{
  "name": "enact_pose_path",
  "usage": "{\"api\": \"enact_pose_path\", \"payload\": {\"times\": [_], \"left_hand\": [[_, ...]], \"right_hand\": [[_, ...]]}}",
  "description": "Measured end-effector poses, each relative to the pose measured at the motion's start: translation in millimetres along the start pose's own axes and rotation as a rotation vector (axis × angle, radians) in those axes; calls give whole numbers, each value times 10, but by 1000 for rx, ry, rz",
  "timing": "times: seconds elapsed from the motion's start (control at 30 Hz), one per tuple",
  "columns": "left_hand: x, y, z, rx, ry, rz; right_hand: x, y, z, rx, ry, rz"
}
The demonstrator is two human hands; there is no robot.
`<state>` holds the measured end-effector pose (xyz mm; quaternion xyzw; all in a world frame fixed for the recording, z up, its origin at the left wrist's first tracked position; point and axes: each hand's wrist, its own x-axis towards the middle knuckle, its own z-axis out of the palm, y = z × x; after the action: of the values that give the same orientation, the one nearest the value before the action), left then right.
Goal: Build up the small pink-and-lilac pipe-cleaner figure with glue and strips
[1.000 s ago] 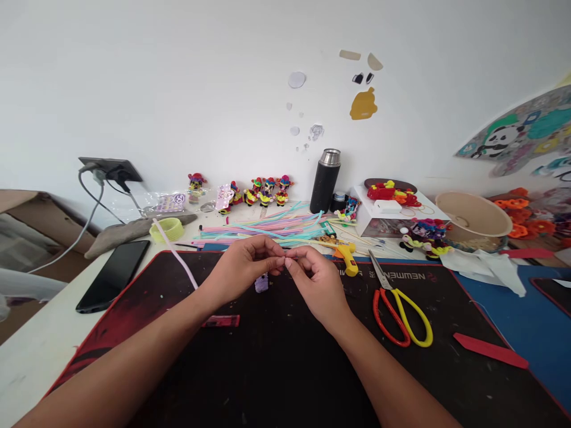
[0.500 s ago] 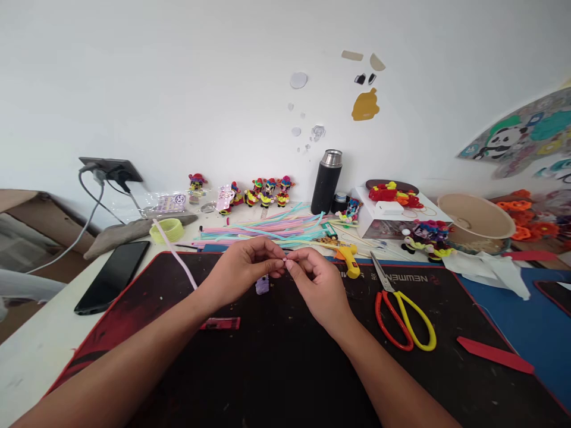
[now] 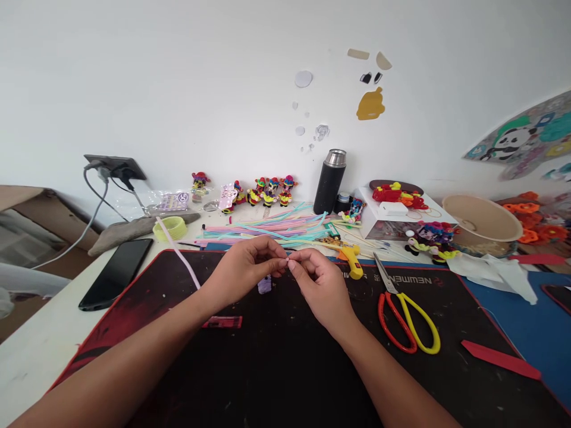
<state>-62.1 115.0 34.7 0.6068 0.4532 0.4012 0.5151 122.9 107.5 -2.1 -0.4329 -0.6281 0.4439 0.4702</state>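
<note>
My left hand (image 3: 250, 266) and my right hand (image 3: 319, 284) meet fingertip to fingertip above the black mat (image 3: 285, 362). Both are closed in a pinch around a tiny pale pink piece (image 3: 288, 260), mostly hidden by the fingers. A pale lilac strip (image 3: 181, 255) runs up from behind my left wrist toward the yellow-green ring. Just below the fingers lies a small purple object (image 3: 264, 285). A flat red-pink piece (image 3: 223, 321) rests on the mat beside my left forearm.
Scissors (image 3: 401, 321) and a red strip (image 3: 500, 359) lie right. Behind the hands are a yellow glue gun (image 3: 353, 261), pastel stems (image 3: 267, 229), small figures (image 3: 269, 193) and a black flask (image 3: 329, 184). A phone (image 3: 116, 274) lies left, a beige bowl (image 3: 482, 219) at far right.
The view has shifted slightly, so the surroundings sit a little farther right. My hands keep nearly the same pinch on the tiny piece.
</note>
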Motion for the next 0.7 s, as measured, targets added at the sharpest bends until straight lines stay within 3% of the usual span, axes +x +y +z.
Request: {"api": "enact_pose_path", "payload": {"times": [0.7], "left_hand": [[-2,42,-167,494,-69,140]], "right_hand": [[-26,59,10,-130,-65,28]]}}
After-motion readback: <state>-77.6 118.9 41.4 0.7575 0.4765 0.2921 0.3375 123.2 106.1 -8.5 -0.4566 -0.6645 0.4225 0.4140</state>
